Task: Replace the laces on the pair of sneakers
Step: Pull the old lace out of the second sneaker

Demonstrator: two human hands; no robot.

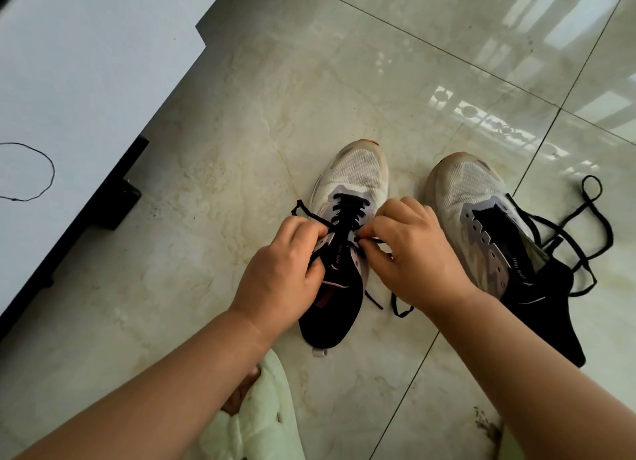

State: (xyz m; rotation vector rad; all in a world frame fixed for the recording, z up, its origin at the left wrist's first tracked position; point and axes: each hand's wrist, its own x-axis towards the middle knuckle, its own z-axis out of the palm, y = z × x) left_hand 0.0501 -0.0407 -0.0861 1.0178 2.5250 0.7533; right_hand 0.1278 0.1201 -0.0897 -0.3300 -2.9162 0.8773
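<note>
- Left hand (282,270) and right hand (413,253) each pinch the black lace (344,215) over the left sneaker (344,239) on the floor (241,115).
- Unlaced right sneaker (488,236) just beside; loose lace (585,225) at its right.
- White tabletop (86,81) edge well left.

Head-worn, looking steeply down from close above at tiled floor (241,122); single view only.

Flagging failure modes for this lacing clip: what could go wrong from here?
1. Both hands, left and right, pinch the lace over the left shoe; an uneven pull could leave unequal ends.
2. The right shoe has bare eyelets, and its loose lace lies looped on the floor, so it may knot.
</note>
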